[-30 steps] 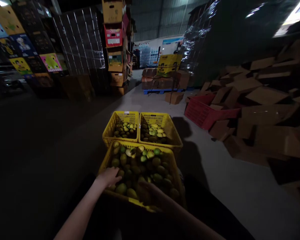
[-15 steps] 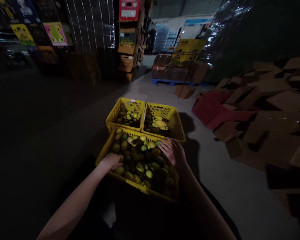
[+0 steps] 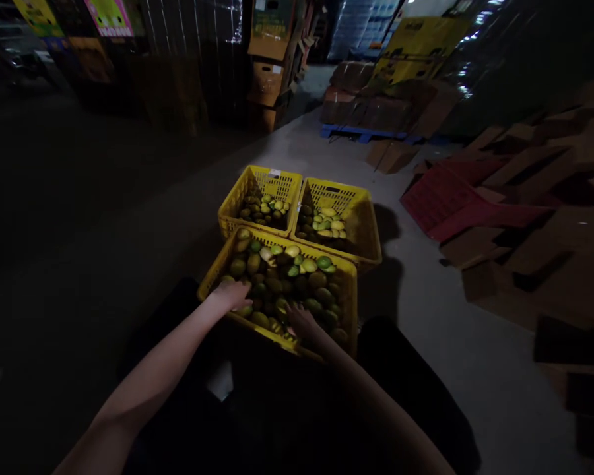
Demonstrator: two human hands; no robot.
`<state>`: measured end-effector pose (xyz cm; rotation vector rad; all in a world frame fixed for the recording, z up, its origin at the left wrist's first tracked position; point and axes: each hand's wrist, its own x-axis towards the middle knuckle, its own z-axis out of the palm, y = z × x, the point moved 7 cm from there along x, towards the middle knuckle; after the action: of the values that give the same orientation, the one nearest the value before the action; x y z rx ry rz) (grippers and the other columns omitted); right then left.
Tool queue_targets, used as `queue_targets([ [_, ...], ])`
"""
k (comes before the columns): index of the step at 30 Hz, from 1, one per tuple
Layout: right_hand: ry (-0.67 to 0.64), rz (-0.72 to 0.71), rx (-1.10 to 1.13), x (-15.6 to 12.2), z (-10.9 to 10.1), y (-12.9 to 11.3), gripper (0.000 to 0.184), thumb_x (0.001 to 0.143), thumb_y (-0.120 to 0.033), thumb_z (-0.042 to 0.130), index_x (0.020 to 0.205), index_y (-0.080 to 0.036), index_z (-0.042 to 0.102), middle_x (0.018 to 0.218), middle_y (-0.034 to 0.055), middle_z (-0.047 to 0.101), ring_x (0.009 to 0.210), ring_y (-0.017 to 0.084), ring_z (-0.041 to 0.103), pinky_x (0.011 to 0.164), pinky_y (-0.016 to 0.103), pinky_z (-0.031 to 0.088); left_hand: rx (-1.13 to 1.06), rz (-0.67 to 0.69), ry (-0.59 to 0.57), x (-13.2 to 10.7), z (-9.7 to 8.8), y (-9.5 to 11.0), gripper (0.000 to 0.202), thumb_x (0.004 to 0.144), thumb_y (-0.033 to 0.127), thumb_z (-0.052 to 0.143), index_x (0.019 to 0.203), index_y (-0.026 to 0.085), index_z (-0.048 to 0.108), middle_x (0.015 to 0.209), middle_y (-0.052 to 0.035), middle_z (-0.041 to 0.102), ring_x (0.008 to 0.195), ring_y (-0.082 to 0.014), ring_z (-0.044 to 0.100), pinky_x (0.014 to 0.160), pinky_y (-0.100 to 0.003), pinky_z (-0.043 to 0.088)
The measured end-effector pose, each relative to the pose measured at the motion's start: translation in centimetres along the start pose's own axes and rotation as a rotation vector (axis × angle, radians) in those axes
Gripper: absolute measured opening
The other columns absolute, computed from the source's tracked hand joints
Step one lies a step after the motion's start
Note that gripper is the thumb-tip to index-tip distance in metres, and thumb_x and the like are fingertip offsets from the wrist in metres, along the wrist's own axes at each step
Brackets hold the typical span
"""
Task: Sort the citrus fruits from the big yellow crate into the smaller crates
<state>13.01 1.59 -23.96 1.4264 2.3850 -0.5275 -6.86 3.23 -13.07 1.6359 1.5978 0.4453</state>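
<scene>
In the front yellow crate lie many oval green and yellow fruits, like lemons or small mangoes; the kind is hard to tell in the dim light. My left hand rests over the fruit at the crate's left side, its fingers apart. Low in the same crate, near its front wall, my right hand reaches down among the fruit with fingers spread. Neither hand shows a fruit lifted, and the undersides of both are hidden.
Behind stand two more yellow crates, a left one and a right one, each partly filled with fruit. A red crate lies among flattened cardboard boxes on the right. Farther back are a blue pallet and stacked cartons.
My right hand has moved from the crate's far right edge down and left into the fruit near the front. My left hand stays at the left side. The view has tilted downward.
</scene>
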Motion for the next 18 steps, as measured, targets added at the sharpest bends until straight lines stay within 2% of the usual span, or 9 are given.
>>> queue_targets([
  [3,-0.009,0.018,-0.067,1.3,0.5,-0.7,0.067,0.069,-0.006,0.062,0.131,-0.014,0.040,0.122,0.0214,0.054,0.109,0.031,0.053,0.083,0.041,0.045,0.019,0.003,0.014,0.0,-0.3,0.1,0.034,0.050,0.024,0.080,0.048,0.021,0.046,0.050,-0.0025,0.050,0.088,-0.0382,0.063,0.089,-0.048,0.041],
  [6,-0.019,0.018,-0.119,2.8,0.6,-1.0,0.072,0.068,-0.004,0.062,0.134,-0.015,0.037,0.123,0.0214,0.053,0.111,0.031,0.053,0.084,0.040,0.045,0.052,0.011,0.028,-0.1,-0.6,0.3,0.035,0.049,0.027,0.081,0.049,0.021,0.046,0.052,-0.0033,0.051,0.084,-0.0381,0.064,0.086,-0.049,0.043],
  [10,-0.032,-0.003,-0.158,4.1,0.8,-1.6,0.066,0.063,-0.001,0.067,0.125,-0.013,0.049,0.123,0.0227,0.052,0.111,0.033,0.052,0.084,0.040,0.045,0.102,0.013,0.037,-0.1,-0.9,0.5,0.039,0.054,0.042,0.078,0.050,0.021,0.045,0.057,-0.0069,0.058,0.085,-0.0361,0.064,0.085,-0.046,0.045],
  [13,-0.031,-0.030,-0.157,4.1,0.6,-2.1,0.060,0.061,0.000,0.068,0.118,-0.013,0.055,0.124,0.0216,0.052,0.111,0.033,0.052,0.084,0.039,0.046,0.169,-0.012,0.008,-0.3,-1.1,0.6,0.040,0.062,0.052,0.071,0.053,0.021,0.047,0.069,-0.0117,0.065,0.092,-0.0348,0.064,0.087,-0.044,0.044],
  [16,-0.012,-0.042,-0.124,3.5,-0.6,-2.3,0.059,0.059,-0.002,0.070,0.115,-0.013,0.057,0.119,0.0213,0.055,0.107,0.033,0.055,0.081,0.038,0.047,0.267,-0.054,-0.090,-0.4,-1.1,0.9,0.027,0.068,0.042,0.069,0.064,0.018,0.057,0.088,-0.0167,0.068,0.100,-0.0360,0.062,0.090,-0.045,0.042],
  [18,0.013,-0.046,-0.086,2.8,-2.3,-2.5,0.060,0.057,-0.005,0.073,0.115,-0.012,0.057,0.117,0.0215,0.056,0.105,0.034,0.056,0.079,0.038,0.048,0.340,-0.083,-0.166,-0.3,-1.0,1.2,0.020,0.069,0.034,0.068,0.075,0.016,0.062,0.098,-0.0189,0.067,0.103,-0.0367,0.060,0.091,-0.046,0.042],
])
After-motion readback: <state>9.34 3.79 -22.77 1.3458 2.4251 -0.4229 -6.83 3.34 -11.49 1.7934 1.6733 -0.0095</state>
